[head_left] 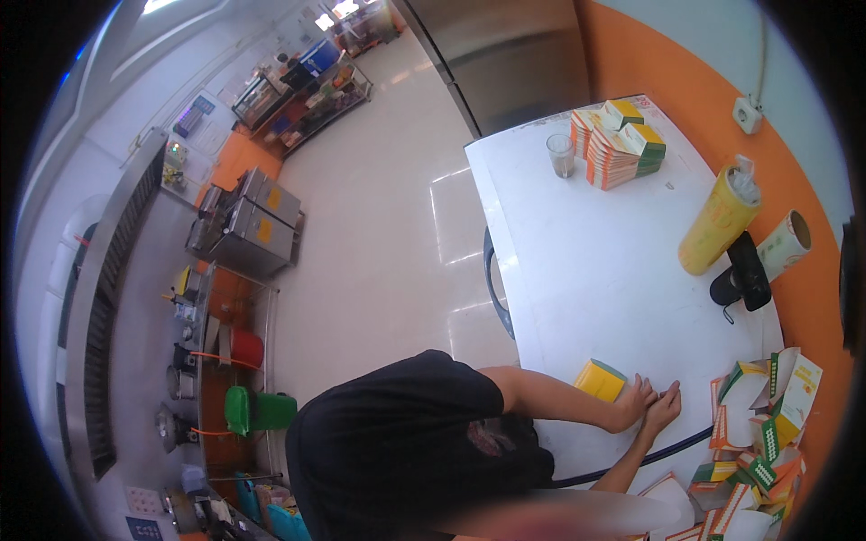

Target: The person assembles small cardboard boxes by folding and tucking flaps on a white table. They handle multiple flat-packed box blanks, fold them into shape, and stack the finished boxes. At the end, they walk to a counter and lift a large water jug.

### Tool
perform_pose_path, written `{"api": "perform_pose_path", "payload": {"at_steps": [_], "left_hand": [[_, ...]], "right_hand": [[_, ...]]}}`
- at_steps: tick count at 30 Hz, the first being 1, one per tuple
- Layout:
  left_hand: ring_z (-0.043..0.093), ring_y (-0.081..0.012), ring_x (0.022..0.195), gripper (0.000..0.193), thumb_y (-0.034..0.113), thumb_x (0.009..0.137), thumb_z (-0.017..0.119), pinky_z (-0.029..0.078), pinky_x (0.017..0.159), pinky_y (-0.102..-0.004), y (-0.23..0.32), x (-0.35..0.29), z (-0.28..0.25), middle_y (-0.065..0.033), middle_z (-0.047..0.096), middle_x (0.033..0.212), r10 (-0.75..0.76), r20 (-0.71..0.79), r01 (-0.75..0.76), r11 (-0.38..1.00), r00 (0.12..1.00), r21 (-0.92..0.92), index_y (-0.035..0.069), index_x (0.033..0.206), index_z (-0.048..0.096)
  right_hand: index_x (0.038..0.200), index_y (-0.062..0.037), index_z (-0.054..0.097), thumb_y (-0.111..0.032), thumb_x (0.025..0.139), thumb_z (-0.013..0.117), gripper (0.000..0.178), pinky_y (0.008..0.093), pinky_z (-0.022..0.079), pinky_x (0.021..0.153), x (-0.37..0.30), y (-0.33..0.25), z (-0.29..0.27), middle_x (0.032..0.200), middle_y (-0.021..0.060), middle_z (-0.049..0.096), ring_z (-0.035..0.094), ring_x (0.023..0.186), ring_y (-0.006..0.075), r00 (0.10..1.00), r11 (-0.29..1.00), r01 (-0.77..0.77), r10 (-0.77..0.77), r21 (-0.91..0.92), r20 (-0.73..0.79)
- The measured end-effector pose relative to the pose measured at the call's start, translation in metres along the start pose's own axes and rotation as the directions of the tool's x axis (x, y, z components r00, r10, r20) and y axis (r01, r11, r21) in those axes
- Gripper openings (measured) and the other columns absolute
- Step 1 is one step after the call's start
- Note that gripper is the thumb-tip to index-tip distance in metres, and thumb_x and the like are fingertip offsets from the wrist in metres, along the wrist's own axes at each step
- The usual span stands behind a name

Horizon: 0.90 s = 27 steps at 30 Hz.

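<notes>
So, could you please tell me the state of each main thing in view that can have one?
Hands: close together, grip unclear.
Yellow carton: lying on the white table.
Stacked cartons: nested in piles.
Loose cartons: heaped, several gaping open.
Clear glass: upright, contents unclear.
Yellow cylinder: standing on end.
Steel cabinet: looks shut.

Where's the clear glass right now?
In the head view, the clear glass is toward the upper left of the white table, just left of the stacked cartons.
</notes>
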State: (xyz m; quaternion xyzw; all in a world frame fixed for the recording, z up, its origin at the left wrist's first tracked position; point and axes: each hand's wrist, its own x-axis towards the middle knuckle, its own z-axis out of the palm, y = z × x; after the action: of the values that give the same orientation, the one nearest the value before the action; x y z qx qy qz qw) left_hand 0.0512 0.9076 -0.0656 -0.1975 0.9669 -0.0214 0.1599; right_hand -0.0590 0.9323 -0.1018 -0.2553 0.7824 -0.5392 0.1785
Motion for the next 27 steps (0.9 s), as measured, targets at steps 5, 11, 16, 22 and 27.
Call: {"api": "perform_pose_path", "payload": {"at_steps": [5, 11, 16, 22, 27], "left_hand": [[0.038, -0.0429, 0.141, 0.066, 0.034, 0.093, 0.063, 0.035, 0.110, -0.0660, 0.003, 0.007, 0.003, -0.0187, 0.048, 0.144, 0.000, 0.025, 0.000, 1.000, 1.000, 0.002, 0.003, 0.149, 0.048], [0.036, -0.0443, 0.142, 0.075, 0.040, 0.088, 0.067, 0.036, 0.111, -0.0645, -0.006, -0.005, -0.010, -0.0184, 0.045, 0.148, 0.081, 0.045, -0.082, 0.997, 0.996, 0.012, 0.008, 0.152, 0.044], [0.035, -0.0450, 0.143, 0.085, 0.046, 0.087, 0.067, 0.034, 0.111, -0.0659, -0.010, -0.005, -0.025, -0.0189, 0.044, 0.148, 0.079, 0.060, -0.074, 0.994, 0.995, -0.083, 0.014, 0.158, 0.036], [0.035, -0.0420, 0.142, 0.093, 0.050, 0.081, 0.072, 0.030, 0.112, -0.0646, 0.027, 0.009, -0.015, -0.0156, 0.044, 0.147, 0.057, 0.130, -0.082, 0.976, 0.990, 0.202, 0.014, 0.158, 0.035], [0.034, -0.0394, 0.139, 0.088, 0.045, 0.082, 0.072, 0.028, 0.112, -0.0653, 0.023, 0.034, 0.037, -0.0139, 0.040, 0.146, 0.218, 0.132, -0.237, 0.959, 0.967, 0.154, 0.013, 0.157, 0.036]], "right_hand": [[0.083, 0.0046, 0.060, -0.029, 0.106, 0.057, 0.041, 0.0397, 0.049, 0.061, -0.018, -0.002, -0.012, 0.073, 0.0142, 0.062, 0.056, 0.064, 0.0243, 0.997, 0.998, 0.047, -0.050, -0.049, -0.063], [0.116, 0.0061, 0.064, -0.024, 0.105, 0.053, 0.034, 0.0486, 0.047, 0.096, -0.056, -0.008, -0.023, 0.116, 0.0220, 0.066, 0.061, 0.108, 0.0358, 0.995, 0.968, 0.097, -0.089, -0.233, 0.048], [0.148, 0.0041, 0.043, -0.020, 0.107, 0.040, 0.048, 0.0558, 0.022, 0.122, -0.130, -0.005, -0.044, 0.159, 0.0207, 0.039, 0.036, 0.147, 0.0383, 0.968, 0.690, 0.249, -0.182, -0.680, 0.170], [0.162, 0.0001, 0.021, -0.031, 0.110, 0.031, 0.061, 0.0580, 0.014, 0.125, -0.181, -0.013, -0.042, 0.170, 0.0156, 0.019, 0.023, 0.155, 0.0367, 0.982, 0.452, 0.187, -0.093, -0.872, 0.163], [0.156, 0.0028, 0.037, -0.037, 0.111, 0.031, 0.060, 0.0603, 0.014, 0.124, -0.177, -0.036, -0.043, 0.168, 0.0148, 0.026, 0.022, 0.155, 0.0392, 0.984, 0.453, 0.114, 0.072, -0.884, 0.164]]}}
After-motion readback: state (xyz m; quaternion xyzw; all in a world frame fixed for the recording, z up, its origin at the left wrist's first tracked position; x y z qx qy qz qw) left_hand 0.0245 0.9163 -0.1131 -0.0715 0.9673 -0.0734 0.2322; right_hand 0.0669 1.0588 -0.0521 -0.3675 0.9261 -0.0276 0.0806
